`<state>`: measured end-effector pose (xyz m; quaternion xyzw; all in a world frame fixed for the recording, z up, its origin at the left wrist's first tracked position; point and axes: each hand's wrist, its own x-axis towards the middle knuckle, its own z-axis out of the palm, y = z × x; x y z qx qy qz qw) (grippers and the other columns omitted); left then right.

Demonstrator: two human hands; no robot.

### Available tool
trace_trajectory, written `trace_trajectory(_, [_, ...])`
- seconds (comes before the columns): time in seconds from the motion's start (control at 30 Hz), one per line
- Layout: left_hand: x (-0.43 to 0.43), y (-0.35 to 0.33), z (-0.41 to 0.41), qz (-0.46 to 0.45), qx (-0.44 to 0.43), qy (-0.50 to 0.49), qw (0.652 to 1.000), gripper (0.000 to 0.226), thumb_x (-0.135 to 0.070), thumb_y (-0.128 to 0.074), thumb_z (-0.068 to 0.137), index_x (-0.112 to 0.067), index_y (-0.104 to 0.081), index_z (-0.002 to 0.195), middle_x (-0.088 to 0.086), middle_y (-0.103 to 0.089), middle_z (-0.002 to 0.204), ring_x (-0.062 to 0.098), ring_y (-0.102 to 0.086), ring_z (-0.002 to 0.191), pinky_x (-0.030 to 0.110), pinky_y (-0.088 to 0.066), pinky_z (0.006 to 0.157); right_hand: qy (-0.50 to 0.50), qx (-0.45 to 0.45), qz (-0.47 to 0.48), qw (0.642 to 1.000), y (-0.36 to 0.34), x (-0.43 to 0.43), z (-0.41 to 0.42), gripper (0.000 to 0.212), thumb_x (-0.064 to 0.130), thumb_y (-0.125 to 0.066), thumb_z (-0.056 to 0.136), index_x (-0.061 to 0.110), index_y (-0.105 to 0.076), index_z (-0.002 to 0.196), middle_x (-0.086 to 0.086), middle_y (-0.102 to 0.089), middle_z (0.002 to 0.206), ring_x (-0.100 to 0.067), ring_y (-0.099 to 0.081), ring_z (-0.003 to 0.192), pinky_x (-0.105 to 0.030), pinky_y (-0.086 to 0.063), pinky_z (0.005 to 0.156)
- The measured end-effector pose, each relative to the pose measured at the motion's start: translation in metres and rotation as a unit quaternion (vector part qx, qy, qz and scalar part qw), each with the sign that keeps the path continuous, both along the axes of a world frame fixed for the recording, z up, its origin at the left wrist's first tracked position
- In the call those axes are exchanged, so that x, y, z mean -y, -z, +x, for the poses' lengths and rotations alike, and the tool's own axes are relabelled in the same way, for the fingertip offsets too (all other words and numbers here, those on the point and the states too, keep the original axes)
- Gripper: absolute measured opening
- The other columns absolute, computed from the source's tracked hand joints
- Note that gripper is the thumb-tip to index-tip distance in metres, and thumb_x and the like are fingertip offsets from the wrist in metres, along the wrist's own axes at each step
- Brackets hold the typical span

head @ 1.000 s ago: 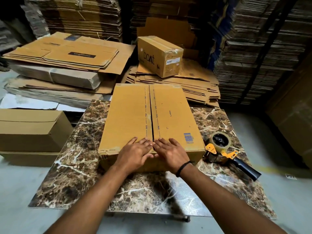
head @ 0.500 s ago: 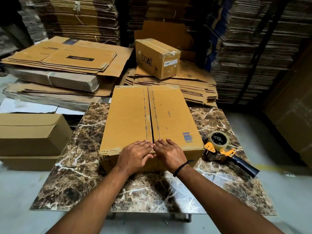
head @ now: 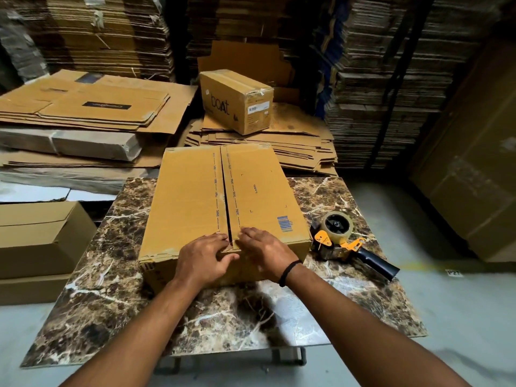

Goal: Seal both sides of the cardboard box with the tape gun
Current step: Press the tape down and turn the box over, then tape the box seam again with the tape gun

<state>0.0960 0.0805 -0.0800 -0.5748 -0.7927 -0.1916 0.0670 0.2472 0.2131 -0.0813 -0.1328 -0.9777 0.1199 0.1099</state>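
The cardboard box [head: 223, 202] stands in the middle of the desk [head: 111, 289], its long axis running from the near side toward the far edge. Its two top flaps are folded down and meet along a centre seam [head: 226, 196]. That seam shows as a dark, open line with no tape on it anywhere along its visible length, so the upper side is closed but not sealed.

Both hands are at the near end of the box. The left hand [head: 205, 256] lies on the left flap with fingers fairly straight and flat, the thumb reaching over the front edge. The right hand [head: 262, 251] presses the right flap just beside the seam, fingers loosely bent and spread. Neither hand grips anything; they appear to be holding the flaps level and together.

The tape gun [head: 343, 241] lies untouched on the desk toward the right edge, just beside the box's near right corner, with its roll upward and its black handle pointing at the near right corner of the desk.

Judged from this, the taping itself has not begun on this face. The underside of the box is hidden, so whether it carries tape cannot be told. What is left, at the least: take up the tape gun, run a strip along the top seam, and see to the opposite side.
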Motion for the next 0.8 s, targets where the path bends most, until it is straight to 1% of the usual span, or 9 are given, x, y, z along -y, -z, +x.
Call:
trace_trajectory(0.1, [-0.013,-0.004,0.016,-0.012,-0.054,0.013,0.998,0.065,-0.067,-0.043,0.076,-0.018,-0.069,0.11,-0.001,-0.065,0.119,0.019,-0.059,0.113,0.042,-0.039,0.1,0.129,-0.056,-0.071,0.988,-0.003,-0.02,0.03,0.044,0.024,-0.052,0.096,0.018,-0.046,0.139,-0.003,-0.038,0.15,-0.021,-0.033,0.138,-0.033,-0.022,0.115])
trace_trajectory(0.17, [-0.027,-0.007,0.032,-0.065,-0.083,0.037,0.994,0.074,-0.071,-0.036,0.079,-0.019,-0.057,0.127,-0.001,-0.052,0.137,0.02,-0.042,0.131,0.046,-0.022,0.11,0.217,-0.091,-0.104,0.966,0.002,-0.042,0.052,0.036,0.028,-0.049,0.097,0.018,-0.054,0.131,-0.003,-0.045,0.145,-0.022,-0.038,0.134,-0.033,-0.026,0.113])
trace_trajectory(0.27, [-0.053,-0.015,0.049,-0.138,-0.098,0.056,0.984,0.081,-0.073,-0.033,0.082,-0.021,-0.032,0.144,-0.003,-0.024,0.153,0.016,-0.011,0.143,0.046,0.001,0.116,0.332,-0.104,-0.105,0.932,0.008,-0.078,0.087,0.038,0.008,-0.051,0.089,0.014,-0.058,0.126,-0.009,-0.052,0.137,-0.028,-0.043,0.127,-0.038,-0.033,0.11])
trace_trajectory(0.33, [-0.068,-0.017,0.053,-0.165,-0.104,0.066,0.979,0.084,-0.074,-0.031,0.082,-0.021,-0.022,0.147,-0.002,-0.017,0.156,0.016,-0.006,0.144,0.045,0.002,0.116,0.415,-0.073,-0.125,0.898,0.012,-0.098,0.111,0.048,0.0,-0.049,0.08,0.012,-0.056,0.127,-0.011,-0.052,0.134,-0.029,-0.045,0.123,-0.039,-0.037,0.107])
trace_trajectory(0.43, [-0.078,-0.009,0.051,-0.197,-0.075,0.077,0.974,0.084,-0.071,-0.028,0.084,-0.021,-0.011,0.149,-0.002,-0.008,0.157,0.015,-0.003,0.144,0.038,-0.003,0.117,0.501,0.049,-0.148,0.852,0.027,-0.125,0.146,0.05,0.015,-0.054,0.083,0.013,-0.047,0.132,-0.015,-0.048,0.134,-0.034,-0.046,0.121,-0.042,-0.041,0.099])
trace_trajectory(0.5, [-0.077,-0.004,0.05,-0.195,-0.082,0.075,0.975,0.082,-0.07,-0.023,0.084,-0.023,-0.006,0.149,-0.003,-0.004,0.157,0.014,-0.002,0.144,0.034,-0.003,0.116,0.52,0.143,-0.154,0.828,0.038,-0.133,0.161,0.061,0.032,-0.061,0.083,0.015,-0.038,0.136,-0.018,-0.046,0.134,-0.036,-0.044,0.123,-0.044,-0.04,0.099])
trace_trajectory(0.6, [-0.076,0.0,0.05,-0.194,-0.097,0.067,0.974,0.088,-0.075,-0.004,0.077,-0.024,-0.003,0.149,-0.004,-0.001,0.156,0.013,-0.002,0.143,0.032,-0.001,0.114,0.531,0.195,-0.157,0.81,0.05,-0.147,0.169,0.074,0.041,-0.064,0.08,0.014,-0.03,0.14,-0.018,-0.043,0.137,-0.036,-0.042,0.127,-0.044,-0.038,0.101])
trace_trajectory(0.7, [-0.075,0.002,0.049,-0.192,-0.101,0.068,0.974,0.099,-0.079,0.016,0.067,-0.024,0.0,0.148,-0.005,0.003,0.153,0.011,-0.002,0.142,0.031,0.002,0.112,0.522,0.241,-0.168,0.801,0.051,-0.165,0.175,0.052,0.033,-0.066,0.079,0.013,-0.048,0.124,-0.013,-0.053,0.129,-0.032,-0.053,0.118,-0.04,-0.045,0.091])
trace_trajectory(0.8, [-0.076,0.004,0.048,-0.199,-0.095,0.059,0.974,0.092,-0.078,0.016,0.067,-0.027,0.009,0.143,-0.007,0.009,0.15,0.006,0.008,0.137,0.03,0.004,0.111,0.468,0.275,-0.201,0.815,0.041,-0.183,0.178,0.023,0.024,-0.073,0.074,0.015,-0.062,0.092,-0.011,-0.065,0.112,-0.03,-0.061,0.103,-0.034,-0.05,0.078])
